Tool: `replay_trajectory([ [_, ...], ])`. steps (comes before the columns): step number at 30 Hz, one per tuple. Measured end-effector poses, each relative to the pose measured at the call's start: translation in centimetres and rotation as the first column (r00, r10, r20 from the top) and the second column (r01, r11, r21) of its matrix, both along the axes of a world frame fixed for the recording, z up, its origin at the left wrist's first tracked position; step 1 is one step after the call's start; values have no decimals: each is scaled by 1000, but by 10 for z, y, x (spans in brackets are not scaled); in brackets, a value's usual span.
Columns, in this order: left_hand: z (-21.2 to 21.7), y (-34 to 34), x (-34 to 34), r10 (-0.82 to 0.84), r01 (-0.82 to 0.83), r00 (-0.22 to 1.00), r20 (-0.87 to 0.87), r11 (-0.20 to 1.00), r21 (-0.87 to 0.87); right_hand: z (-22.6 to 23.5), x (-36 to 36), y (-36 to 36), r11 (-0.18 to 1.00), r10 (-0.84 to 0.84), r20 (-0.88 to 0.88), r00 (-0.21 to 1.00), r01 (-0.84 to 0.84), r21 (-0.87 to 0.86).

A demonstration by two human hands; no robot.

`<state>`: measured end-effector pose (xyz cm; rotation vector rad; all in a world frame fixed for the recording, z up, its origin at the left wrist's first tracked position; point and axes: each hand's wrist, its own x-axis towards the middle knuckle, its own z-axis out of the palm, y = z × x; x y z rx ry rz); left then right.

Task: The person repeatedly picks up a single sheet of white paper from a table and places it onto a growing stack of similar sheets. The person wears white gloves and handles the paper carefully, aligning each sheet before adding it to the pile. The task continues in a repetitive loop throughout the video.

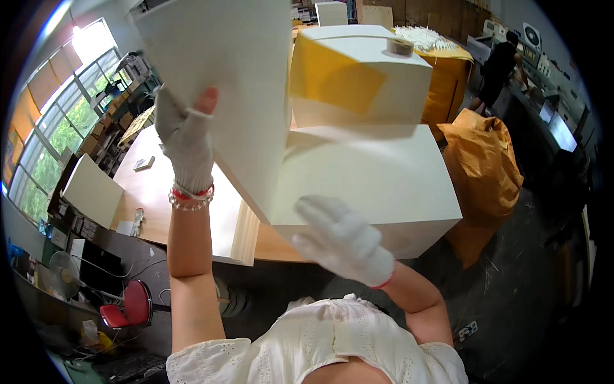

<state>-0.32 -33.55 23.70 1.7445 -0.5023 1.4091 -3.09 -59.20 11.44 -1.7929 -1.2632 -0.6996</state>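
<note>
A large white sheet or board (236, 96) stands raised and tilted at the left of a white block-like stack (364, 166). My left hand (185, 137), in a white glove with a bare or reddish thumb tip, grips the sheet's left edge, thumb on its near face. The sheet hides some of those fingers. Over the near edge of the stack is my gloved right hand (345, 240), fingers stretched out and slightly blurred, holding nothing. Whether it touches the stack I cannot tell. Behind, a yellow sheet (339, 73) hangs over another white stack (358, 112).
A tape roll (400, 47) sits on the rear stack. Beside the stacks stands an orange sack (483, 166). The wooden table (144, 189) extends left, near a red chair (134, 304) and a fan (64, 275). Another person (501, 67) stands at machines at the far right.
</note>
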Motion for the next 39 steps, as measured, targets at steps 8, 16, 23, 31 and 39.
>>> replay_trajectory([
  [8,-42,102,3,-394,453,891,227,729,-513,-28,-7,85,886,-200,14,980,187,-424],
  [16,-45,193,36,-498,548,824,269,579,-604,-25,-16,103,808,-320,81,944,317,-497],
  [23,-31,169,-34,36,3,998,57,821,-571,-23,-30,149,906,-292,-175,940,212,-367],
  [31,-78,76,-71,421,-423,904,74,906,10,-113,-26,285,961,179,-524,833,-33,275],
  [39,-190,201,-35,28,38,553,-833,998,59,-179,-31,315,901,412,-908,72,115,418],
])
